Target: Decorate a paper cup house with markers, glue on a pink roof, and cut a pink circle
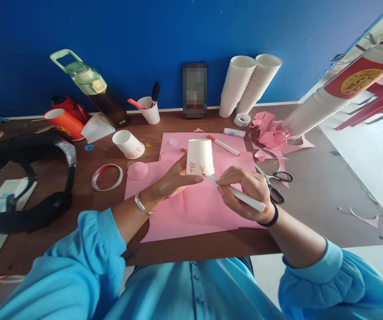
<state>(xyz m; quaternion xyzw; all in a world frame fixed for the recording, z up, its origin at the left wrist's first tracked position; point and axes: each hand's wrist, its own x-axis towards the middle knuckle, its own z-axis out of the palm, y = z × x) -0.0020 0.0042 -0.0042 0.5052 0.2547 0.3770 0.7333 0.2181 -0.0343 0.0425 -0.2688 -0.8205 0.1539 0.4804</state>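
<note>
Upside down over the pink paper [178, 213], a white paper cup [199, 153] carries orange flower drawings near its rim. My left hand [174, 178] is closed on it from the left, thumb along the bottom. Between the fingers of my right hand [246, 189] sits a white marker [245, 198] with an orange end, its tip at the cup's lower edge. A second marker [225, 146], white with a red-orange end, lies on the paper behind. Another decorated paper cup [128, 144] rests tilted at the left.
Scissors [276, 178] and pink scraps [271, 133] lie at the right. Stacked cups [236, 84], a phone [194, 89], a pen cup [150, 113] and a bottle [94, 91] line the blue wall. At left are a tape ring [107, 178] and a black headset [28, 178].
</note>
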